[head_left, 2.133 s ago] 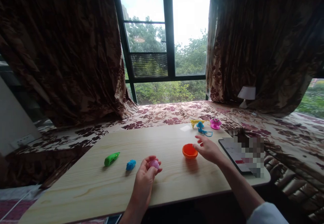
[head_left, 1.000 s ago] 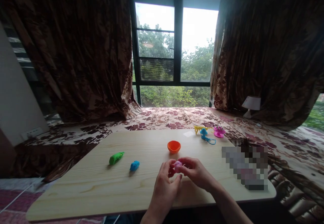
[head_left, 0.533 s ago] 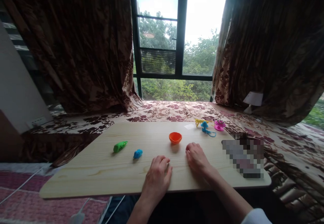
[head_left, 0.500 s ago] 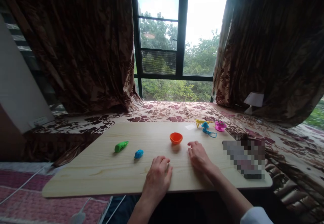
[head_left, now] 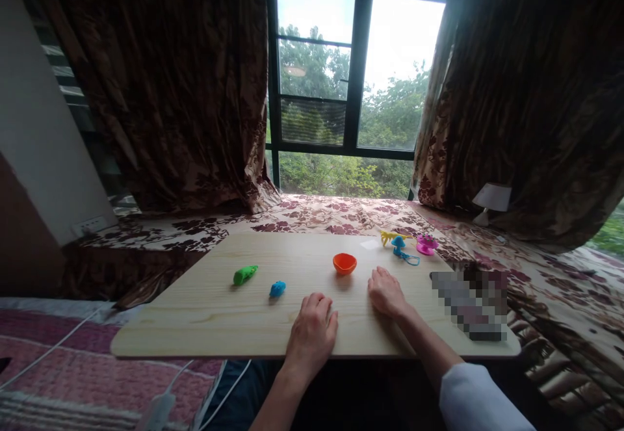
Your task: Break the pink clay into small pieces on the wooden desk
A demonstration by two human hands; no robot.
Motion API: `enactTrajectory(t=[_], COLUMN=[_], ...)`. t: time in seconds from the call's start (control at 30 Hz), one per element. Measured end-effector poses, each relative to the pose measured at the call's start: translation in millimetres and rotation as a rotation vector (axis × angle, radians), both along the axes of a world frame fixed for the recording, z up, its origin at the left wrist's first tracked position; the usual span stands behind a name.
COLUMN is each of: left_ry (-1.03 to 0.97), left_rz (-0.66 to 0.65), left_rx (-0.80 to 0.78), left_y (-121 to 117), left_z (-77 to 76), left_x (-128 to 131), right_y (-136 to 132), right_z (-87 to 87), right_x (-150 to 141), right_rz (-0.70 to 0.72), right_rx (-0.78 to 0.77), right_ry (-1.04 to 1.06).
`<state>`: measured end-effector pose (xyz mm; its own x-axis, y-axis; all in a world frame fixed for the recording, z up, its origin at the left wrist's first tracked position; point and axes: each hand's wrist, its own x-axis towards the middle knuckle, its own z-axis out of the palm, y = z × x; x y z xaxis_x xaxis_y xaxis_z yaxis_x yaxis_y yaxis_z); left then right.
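Observation:
My left hand (head_left: 314, 330) rests palm-down near the table's front edge, fingers loosely bent and thumb apart, with nothing seen in it. My right hand (head_left: 386, 291) lies on the tabletop farther right, its fingers loosely curled; their undersides are hidden. Just beyond and left of it stands an orange bowl (head_left: 344, 264), not touched by either hand. To the left of my left hand are a small blue toy figure (head_left: 277, 288) and a green toy (head_left: 245, 275), whose exact kind I cannot make out.
At the table's (head_left: 195, 314) back right sit a blue mushroom-shaped toy (head_left: 398, 245) with a loop, a yellow toy (head_left: 389, 237) and a pink toy (head_left: 427, 244). A blurred dark flat object (head_left: 470, 307) lies on the right. Behind it stands a small lamp (head_left: 492, 198).
The view has shifted a little, so the table sits slightly differently in it. My right hand's fingers have drawn in from a more stretched pose. The toys and bowl keep their places.

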<state>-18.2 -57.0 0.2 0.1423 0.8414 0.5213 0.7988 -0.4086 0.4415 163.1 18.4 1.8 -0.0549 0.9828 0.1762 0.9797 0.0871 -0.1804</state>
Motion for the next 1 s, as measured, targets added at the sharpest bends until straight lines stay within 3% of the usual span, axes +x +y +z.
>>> enactTrajectory(t=[0.1, 0.27, 0.33, 0.4, 0.57, 0.63, 0.7, 0.9, 1.0], left_ry=[-0.001, -0.009, -0.004, 0.006, 0.036, 0.044, 0.047, 0.050, 0.059], left_rz=[0.011, 0.013, 0.008, 0.000, -0.002, 0.008, 0.019, 0.029, 0.028], left_rx=[0.015, 0.016, 0.010, 0.007, 0.019, 0.028, 0.034, 0.026, 0.023], left_y=[-2.3, -2.9, -2.1, -1.7, -2.6, -2.6, -2.1, -0.6, -0.8], left_z=[2.1, 0.2, -0.9, -1.1, 2.7, 4.1, 4.3, 0.6, -0.2], left_x=[-0.6, -0.8, -0.3, 0.6, 2.6, 3.2, 3.7, 5.5, 6.8], right_y=[-1.1, -67.2, -79.0, -69.7, -3.0, 7.6, -1.9, -74.9, -68.1], right_z=[2.5, -12.2, -14.1, -11.9, 2.7, 6.0, 4.2, -14.6, -16.2], right_x=[1.1, -1.7, -3.4, -5.2, -7.8, -8.4, -8.5, -4.5, -2.9], right_rz=[0.016, 0.151, 0.167, 0.133, 0.001, -0.012, 0.010, 0.172, 0.146], right_rx=[0.004, 0.015, 0.005, -0.007, -0.030, -0.035, -0.029, -0.015, 0.011], right_ry=[-0.008, -0.037, -0.029, -0.009, 0.040, 0.051, 0.052, 0.036, 0.050])
